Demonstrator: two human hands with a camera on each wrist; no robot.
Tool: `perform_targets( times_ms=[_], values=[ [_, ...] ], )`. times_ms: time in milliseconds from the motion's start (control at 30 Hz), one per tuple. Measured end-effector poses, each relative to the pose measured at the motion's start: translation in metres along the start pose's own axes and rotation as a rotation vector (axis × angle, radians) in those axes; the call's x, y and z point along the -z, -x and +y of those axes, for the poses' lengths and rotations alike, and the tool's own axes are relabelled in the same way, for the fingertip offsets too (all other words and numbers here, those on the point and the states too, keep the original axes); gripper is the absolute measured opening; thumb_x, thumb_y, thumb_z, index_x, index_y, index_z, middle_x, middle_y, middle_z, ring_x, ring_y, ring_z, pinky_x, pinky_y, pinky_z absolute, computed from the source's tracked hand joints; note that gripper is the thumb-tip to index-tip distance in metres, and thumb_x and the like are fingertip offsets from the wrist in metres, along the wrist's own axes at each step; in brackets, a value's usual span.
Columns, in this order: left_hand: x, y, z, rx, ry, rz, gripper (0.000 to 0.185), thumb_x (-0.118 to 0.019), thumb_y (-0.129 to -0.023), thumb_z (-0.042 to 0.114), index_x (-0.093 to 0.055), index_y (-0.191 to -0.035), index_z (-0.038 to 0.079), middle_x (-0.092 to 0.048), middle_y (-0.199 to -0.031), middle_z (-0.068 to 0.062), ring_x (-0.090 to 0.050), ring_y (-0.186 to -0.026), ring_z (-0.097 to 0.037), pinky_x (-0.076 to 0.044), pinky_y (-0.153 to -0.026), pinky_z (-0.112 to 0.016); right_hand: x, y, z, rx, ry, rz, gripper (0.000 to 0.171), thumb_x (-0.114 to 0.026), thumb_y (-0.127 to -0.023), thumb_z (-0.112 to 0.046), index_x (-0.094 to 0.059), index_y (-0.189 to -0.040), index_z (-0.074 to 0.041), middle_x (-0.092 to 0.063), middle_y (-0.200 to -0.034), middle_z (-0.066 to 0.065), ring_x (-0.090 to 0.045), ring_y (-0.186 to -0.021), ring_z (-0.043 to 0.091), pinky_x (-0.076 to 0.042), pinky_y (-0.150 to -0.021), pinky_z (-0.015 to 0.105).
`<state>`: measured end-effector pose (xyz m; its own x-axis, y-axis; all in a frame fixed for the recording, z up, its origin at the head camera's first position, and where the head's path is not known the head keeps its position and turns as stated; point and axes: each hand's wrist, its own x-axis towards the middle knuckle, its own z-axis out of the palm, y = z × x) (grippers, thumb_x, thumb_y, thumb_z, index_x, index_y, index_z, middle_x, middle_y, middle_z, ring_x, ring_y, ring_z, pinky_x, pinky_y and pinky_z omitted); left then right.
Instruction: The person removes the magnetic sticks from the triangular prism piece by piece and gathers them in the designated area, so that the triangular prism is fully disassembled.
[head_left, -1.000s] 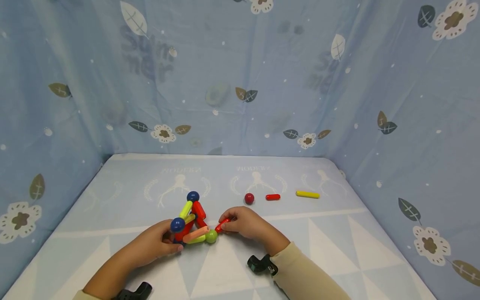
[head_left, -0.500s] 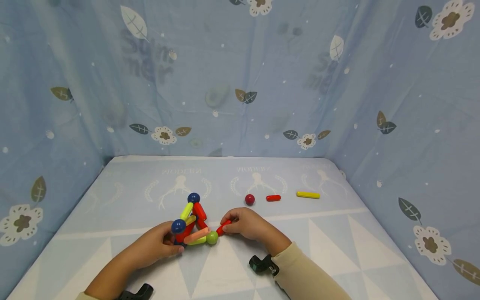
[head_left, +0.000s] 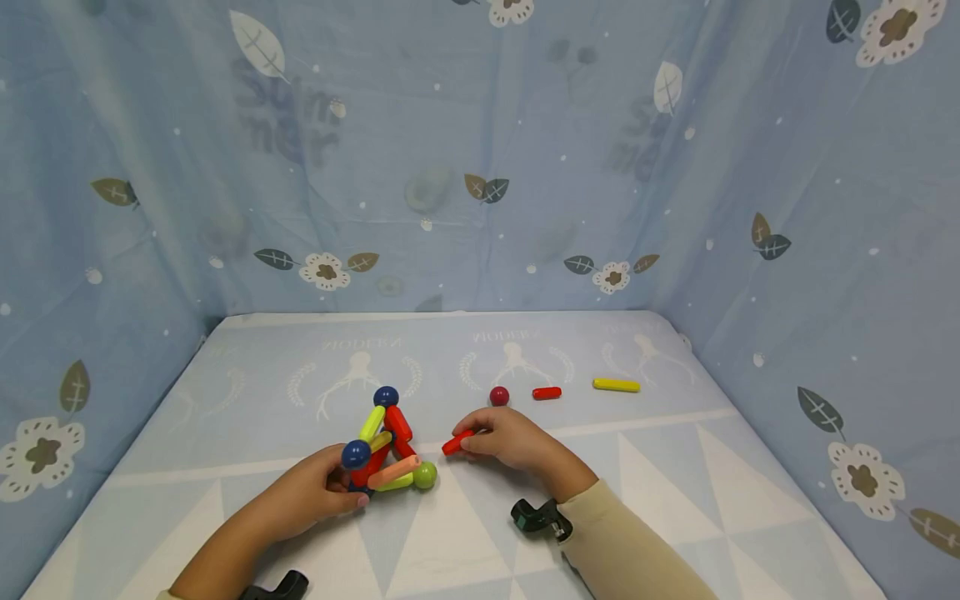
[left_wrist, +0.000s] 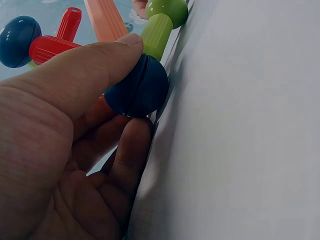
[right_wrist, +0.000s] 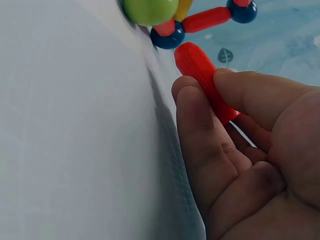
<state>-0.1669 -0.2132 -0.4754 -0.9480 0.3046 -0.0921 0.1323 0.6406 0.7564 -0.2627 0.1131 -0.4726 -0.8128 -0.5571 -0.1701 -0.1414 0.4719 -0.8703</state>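
Observation:
A structure of coloured rods and balls stands on the cloth-covered table, left of centre. My left hand point(head_left: 318, 487) pinches its low blue ball point(left_wrist: 137, 87) between thumb and fingers. From that ball a lime-green rod point(left_wrist: 157, 36) runs to a green ball point(head_left: 425, 475). An orange rod point(head_left: 394, 472) juts out above it, with one end free. Higher up sit two more blue balls, joined to red and yellow-green rods. To the right, my right hand point(head_left: 506, 437) pinches a short red rod point(right_wrist: 202, 75) between thumb and fingertips. That rod is apart from the green ball.
Behind the right hand lie a dark red ball point(head_left: 499, 396), a short red rod point(head_left: 547, 393) and a longer yellow rod point(head_left: 617, 385). A patterned blue curtain point(head_left: 450, 167) encloses the table point(head_left: 600, 467) at the back and both sides.
My right hand has moved right and slightly away from me with the red rod, which touched or nearly touched the green ball before. The left hand and the structure stay in place.

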Motion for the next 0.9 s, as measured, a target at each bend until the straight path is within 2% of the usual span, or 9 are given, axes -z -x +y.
perform_targets(
  times_ms=[267, 433, 567, 700, 900],
  values=[
    [-0.001, 0.0, 0.0, 0.004, 0.01, -0.008, 0.04, -0.082, -0.072, 0.038, -0.059, -0.103, 0.026, -0.054, -0.085, -0.003, -0.052, -0.075, -0.018, -0.044, -0.059, -0.027, 0.022, 0.005, 0.007, -0.059, 0.017, 0.096, 0.019, -0.074, -0.083, -0.037, -0.07, -0.101, -0.034, -0.068, -0.1, -0.005, -0.061, -0.09, 0.016, -0.051, -0.076, 0.03],
    [0.0, -0.001, 0.001, 0.024, 0.001, -0.005, 0.042, -0.083, -0.071, 0.039, -0.059, -0.103, 0.027, -0.055, -0.085, -0.002, -0.052, -0.076, -0.018, -0.045, -0.061, -0.027, 0.037, 0.01, 0.007, -0.071, -0.095, 0.15, 0.018, -0.07, -0.088, -0.027, -0.069, -0.106, -0.025, -0.063, -0.111, -0.001, -0.067, -0.092, 0.017, -0.054, -0.08, 0.029],
    [0.0, -0.001, 0.001, 0.02, -0.007, -0.001, 0.042, -0.083, -0.071, 0.038, -0.059, -0.103, 0.027, -0.055, -0.085, -0.002, -0.052, -0.076, -0.018, -0.044, -0.06, -0.028, 0.048, 0.013, 0.01, -0.092, -0.161, 0.209, 0.021, -0.069, -0.089, -0.021, -0.067, -0.11, -0.019, -0.064, -0.113, 0.003, -0.068, -0.093, 0.019, -0.054, -0.081, 0.029],
    [0.001, -0.001, 0.002, 0.009, 0.002, -0.001, 0.041, -0.083, -0.071, 0.038, -0.059, -0.103, 0.025, -0.055, -0.085, -0.003, -0.051, -0.076, -0.019, -0.043, -0.06, -0.027, 0.062, 0.011, 0.018, -0.106, -0.238, 0.301, 0.023, -0.07, -0.088, -0.016, -0.065, -0.11, -0.014, -0.064, -0.111, 0.009, -0.067, -0.094, 0.02, -0.055, -0.081, 0.03],
    [0.0, 0.0, 0.002, 0.015, 0.015, -0.003, 0.042, -0.083, -0.071, 0.037, -0.059, -0.103, 0.024, -0.054, -0.085, -0.003, -0.051, -0.076, -0.019, -0.043, -0.06, -0.027, 0.084, 0.006, 0.037, -0.122, -0.343, 0.441, 0.024, -0.069, -0.089, -0.014, -0.064, -0.112, -0.011, -0.062, -0.114, 0.011, -0.067, -0.097, 0.02, -0.054, -0.084, 0.032]
  ],
)
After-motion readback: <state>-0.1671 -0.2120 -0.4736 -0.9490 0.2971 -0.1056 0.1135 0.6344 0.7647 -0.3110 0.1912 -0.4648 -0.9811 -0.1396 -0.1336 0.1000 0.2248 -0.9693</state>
